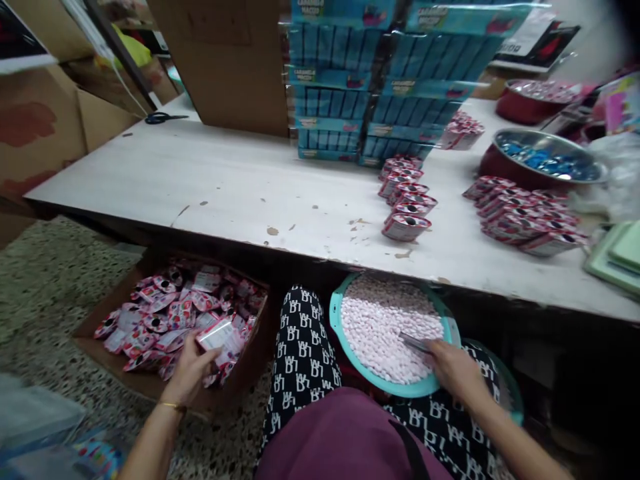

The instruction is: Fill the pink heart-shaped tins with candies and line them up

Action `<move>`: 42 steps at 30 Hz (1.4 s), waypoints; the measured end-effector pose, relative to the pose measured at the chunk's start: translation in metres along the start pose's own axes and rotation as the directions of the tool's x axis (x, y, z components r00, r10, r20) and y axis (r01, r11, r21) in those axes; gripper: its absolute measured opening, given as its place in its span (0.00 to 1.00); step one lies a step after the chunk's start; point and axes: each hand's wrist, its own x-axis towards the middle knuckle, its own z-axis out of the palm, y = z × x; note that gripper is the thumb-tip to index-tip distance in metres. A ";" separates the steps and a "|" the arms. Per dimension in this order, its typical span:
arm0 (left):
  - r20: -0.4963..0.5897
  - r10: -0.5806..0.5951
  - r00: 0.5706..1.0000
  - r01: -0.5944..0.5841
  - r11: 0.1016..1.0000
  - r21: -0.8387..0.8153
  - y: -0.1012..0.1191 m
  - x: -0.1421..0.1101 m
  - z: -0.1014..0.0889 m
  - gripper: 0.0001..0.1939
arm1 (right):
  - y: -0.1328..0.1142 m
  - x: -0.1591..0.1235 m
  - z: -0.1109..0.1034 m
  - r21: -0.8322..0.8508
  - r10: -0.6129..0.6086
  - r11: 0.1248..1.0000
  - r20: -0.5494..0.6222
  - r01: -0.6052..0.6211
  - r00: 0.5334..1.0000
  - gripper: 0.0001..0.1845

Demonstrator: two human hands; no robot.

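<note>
My left hand [193, 365] is closed on a small red-and-white packet [220, 335] above a cardboard box [95, 353] full of similar printed packets [175, 313]. Over a turquoise basin [350, 363], my right hand [453, 367] grips a grey metal scoop [413, 342]. The scoop's far end touches the small pale pink-white sweets [383, 327] that fill the basin. The basin rests at my lap, partly under the table edge.
On the white table [240, 180] stand rows of open packets [407, 223] and more packets [525, 220]. Behind are wrapped stacks of blue boxes [330, 80]. A metal bowl [545, 160] holds blue-wrapped pieces. Scissors [163, 118] lie at the back left; a pale green object [617, 253] sits right.
</note>
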 end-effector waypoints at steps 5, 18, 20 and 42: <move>0.637 0.158 0.755 -0.152 0.986 -0.064 0.070 -0.081 0.084 0.27 | -0.034 0.035 0.041 0.231 0.200 0.956 -0.051 -0.183 0.979 0.18; 0.769 0.455 0.449 -0.881 0.371 0.294 0.104 -0.119 0.249 0.15 | -0.003 0.003 -0.042 0.553 -0.063 0.819 -0.176 0.152 0.982 0.17; 0.787 0.460 0.411 -0.904 0.319 0.285 0.101 -0.125 0.264 0.14 | -0.008 -0.001 -0.065 0.455 -0.110 0.876 -0.134 0.160 0.985 0.17; 0.665 0.251 0.703 -0.317 0.948 -0.023 0.089 -0.120 0.307 0.24 | 0.024 -0.012 -0.064 0.537 -0.113 0.828 -0.122 0.162 0.986 0.15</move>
